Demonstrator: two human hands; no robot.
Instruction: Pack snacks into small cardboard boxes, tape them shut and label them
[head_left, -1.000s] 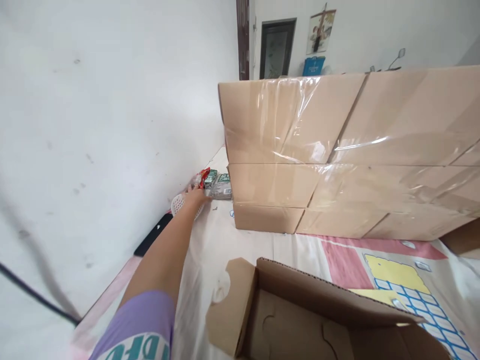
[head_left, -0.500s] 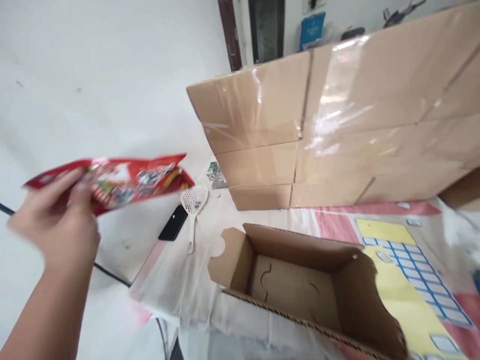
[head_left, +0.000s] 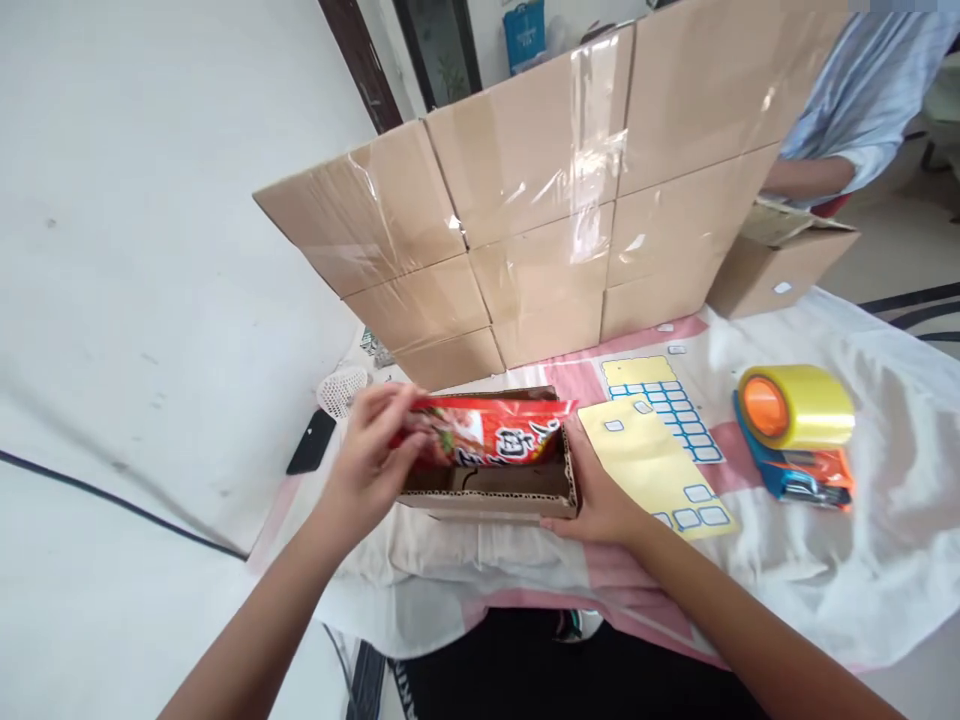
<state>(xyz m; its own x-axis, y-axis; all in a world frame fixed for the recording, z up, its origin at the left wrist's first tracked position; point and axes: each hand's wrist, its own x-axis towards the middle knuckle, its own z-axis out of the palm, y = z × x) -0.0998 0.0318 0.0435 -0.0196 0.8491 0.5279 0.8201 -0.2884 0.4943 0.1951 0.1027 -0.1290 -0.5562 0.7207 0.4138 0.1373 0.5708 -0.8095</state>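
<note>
A red printed food packet (head_left: 495,432) lies lengthwise at the mouth of the open cardboard box (head_left: 487,507), partly inside it. My left hand (head_left: 375,455) pinches the packet's left end between thumb and fingers. At the box's right end, my right hand (head_left: 596,495) grips the wall, its thumb low on the front and its fingers mostly hidden behind. The part of the box floor behind the packet is hidden.
A tall taped cardboard screen (head_left: 540,260) stands behind the box. Right of it lie yellow label sheets (head_left: 637,450) and a tape dispenser with a yellow roll (head_left: 817,405). A white slotted skimmer (head_left: 341,390) and a black phone-like slab (head_left: 311,443) are left. A person's sleeve (head_left: 862,110) shows beyond.
My left hand has brought the packet from the far left by the wall into the box opening. My right hand has come into view on the box. The view has swung right.
</note>
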